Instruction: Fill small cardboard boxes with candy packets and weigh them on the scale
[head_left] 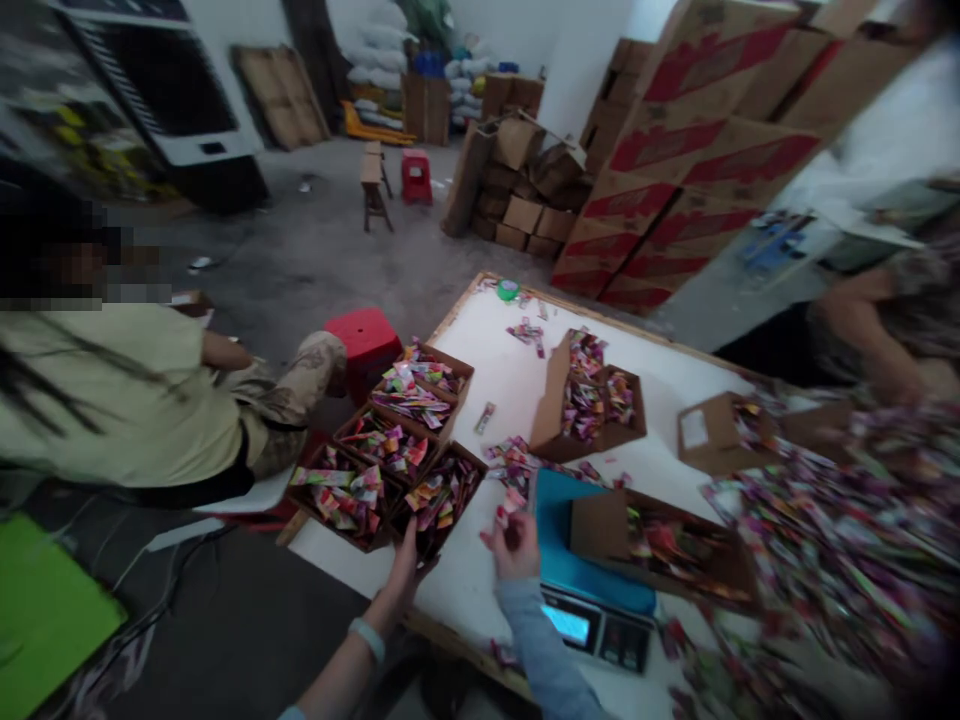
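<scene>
My left hand (pixel 409 562) grips the near edge of an open cardboard box (pixel 471 487) partly filled with small, colourful packets (pixel 439 497). The fingers beneath the box are hidden. To its right, my right hand (pixel 516 548) is closed in a pinch over the white table. A small pale pink packet (pixel 514 498) shows at its fingertips, slightly blurred. Beside this hand stands a digital scale (pixel 592 622) with a blue pan (pixel 553 515) and a lit display. On the pan rests another open box (pixel 600 524) holding packets.
More packet-filled boxes (pixel 349 505) line the table's left edge. Another open box (pixel 551 395) stands farther back, near green tape (pixel 508 290). Loose packets (pixel 832 550) are heaped at right. A person (pixel 127 400) sits at left; another person's arm (pixel 870 335) reaches in at right.
</scene>
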